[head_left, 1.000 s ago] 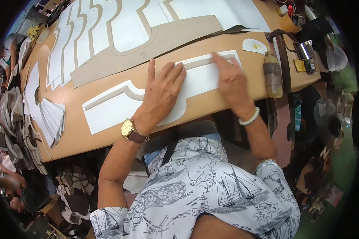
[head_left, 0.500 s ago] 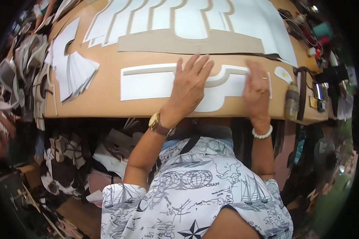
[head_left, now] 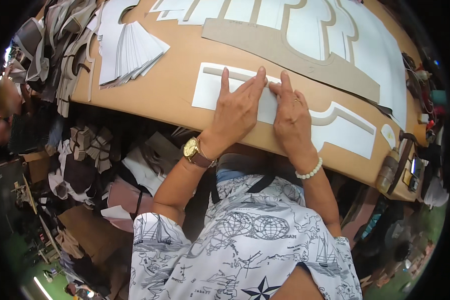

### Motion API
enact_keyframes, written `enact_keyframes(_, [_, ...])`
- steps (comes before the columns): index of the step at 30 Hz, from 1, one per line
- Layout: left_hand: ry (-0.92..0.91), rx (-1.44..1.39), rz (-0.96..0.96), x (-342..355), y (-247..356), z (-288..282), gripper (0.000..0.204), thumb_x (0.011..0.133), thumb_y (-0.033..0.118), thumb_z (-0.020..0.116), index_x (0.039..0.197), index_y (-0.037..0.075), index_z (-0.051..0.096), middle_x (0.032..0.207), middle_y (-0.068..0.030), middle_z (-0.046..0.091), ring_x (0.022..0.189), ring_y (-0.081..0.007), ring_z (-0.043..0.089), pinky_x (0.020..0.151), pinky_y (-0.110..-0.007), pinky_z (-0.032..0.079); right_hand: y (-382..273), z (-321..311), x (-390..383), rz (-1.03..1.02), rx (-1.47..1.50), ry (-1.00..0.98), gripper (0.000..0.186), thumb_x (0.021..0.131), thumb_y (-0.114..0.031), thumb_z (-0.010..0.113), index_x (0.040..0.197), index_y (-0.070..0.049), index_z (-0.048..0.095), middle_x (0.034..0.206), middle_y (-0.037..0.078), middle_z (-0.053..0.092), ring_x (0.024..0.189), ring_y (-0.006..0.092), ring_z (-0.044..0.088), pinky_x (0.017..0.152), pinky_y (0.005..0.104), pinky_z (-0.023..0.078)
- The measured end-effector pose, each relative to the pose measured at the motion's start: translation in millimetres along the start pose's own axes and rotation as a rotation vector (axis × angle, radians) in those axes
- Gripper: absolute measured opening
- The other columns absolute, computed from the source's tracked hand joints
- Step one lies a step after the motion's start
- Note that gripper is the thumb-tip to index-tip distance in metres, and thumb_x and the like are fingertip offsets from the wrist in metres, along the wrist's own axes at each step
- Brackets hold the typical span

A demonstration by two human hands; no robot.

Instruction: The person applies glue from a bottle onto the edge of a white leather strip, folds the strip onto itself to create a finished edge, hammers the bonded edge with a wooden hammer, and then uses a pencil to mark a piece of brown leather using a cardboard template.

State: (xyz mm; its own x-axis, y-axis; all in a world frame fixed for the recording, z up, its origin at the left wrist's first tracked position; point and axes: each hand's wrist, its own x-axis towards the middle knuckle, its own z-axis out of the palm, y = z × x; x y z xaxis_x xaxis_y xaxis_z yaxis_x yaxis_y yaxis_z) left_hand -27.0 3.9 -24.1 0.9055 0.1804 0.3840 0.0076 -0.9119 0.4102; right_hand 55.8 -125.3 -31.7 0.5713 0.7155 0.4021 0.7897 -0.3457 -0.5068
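My left hand [head_left: 235, 107] rests with fingers apart on the left part of a white shaped piece [head_left: 357, 142], its fingertips along a narrow beige strip [head_left: 352, 121] lying on that piece. Close beside it, my right hand [head_left: 291, 117] has fingers at the strip near the middle, some extended and some bent; its thumb is hidden. Neither hand visibly holds anything. Both hands cover part of the piece and strip. Beyond them lies a long grey-beige template [head_left: 355, 80] over several white pattern sheets [head_left: 380, 45] with beige curved bands.
The tan table [head_left: 115, 97] carries fanned white cut pieces [head_left: 135, 50] and hanging beige pieces [head_left: 70, 75] at left, a bottle [head_left: 387, 170] and small white item [head_left: 387, 132] at right. Bundles and scraps [head_left: 90, 145] sit below. A partly visible person [head_left: 7, 95] is at far left.
My right hand has moved left from the piece's right part to beside my left hand, which has also shifted toward the piece's left part. The head view has turned.
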Motion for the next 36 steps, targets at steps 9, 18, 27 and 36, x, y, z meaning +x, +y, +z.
enact_keyframes(9, [0.026,0.278,-0.156,-33,-68,-41,0.054,0.083,-0.002,0.042,0.137,0.003,0.038,0.126,-0.0111,0.057,0.116,-0.0246,0.054,0.105,-0.063,0.018,-1,-1,0,-0.024,-0.113,0.011,0.052,0.089,0.003,0.044,0.14,0.0,0.031,0.111,0.008,0.065,0.098,0.024,0.061,0.096,0.0404,0.039])
enact_keyframes(18, [0.179,0.011,-0.207,4,1,-15,0.057,0.086,0.003,0.047,0.14,0.001,0.03,0.121,-0.0112,0.058,0.114,-0.028,0.053,0.106,-0.058,0.019,-16,-18,-14,-0.06,-0.14,0.139,0.055,0.083,0.0,0.053,0.135,0.002,0.038,0.109,0.012,0.064,0.097,0.0256,0.062,0.092,0.0415,0.039])
enact_keyframes(27, [-0.07,-0.238,-0.013,-17,44,17,0.063,0.089,0.019,0.051,0.143,-0.002,0.025,0.119,-0.0118,0.06,0.115,-0.0259,0.054,0.107,-0.058,0.015,-10,-30,-58,0.067,-0.099,0.046,0.056,0.083,-0.006,0.049,0.135,0.006,0.037,0.117,0.016,0.06,0.109,0.0251,0.058,0.097,0.0442,0.037])
enact_keyframes(36, [-0.21,-0.067,0.067,-11,49,10,0.055,0.088,0.017,0.05,0.14,0.004,0.036,0.127,-0.0104,0.056,0.121,-0.0246,0.05,0.111,-0.053,0.01,31,-85,-79,0.222,-0.288,0.005,0.055,0.081,0.002,0.047,0.135,0.005,0.036,0.119,0.009,0.062,0.105,0.0221,0.061,0.097,0.0422,0.036])
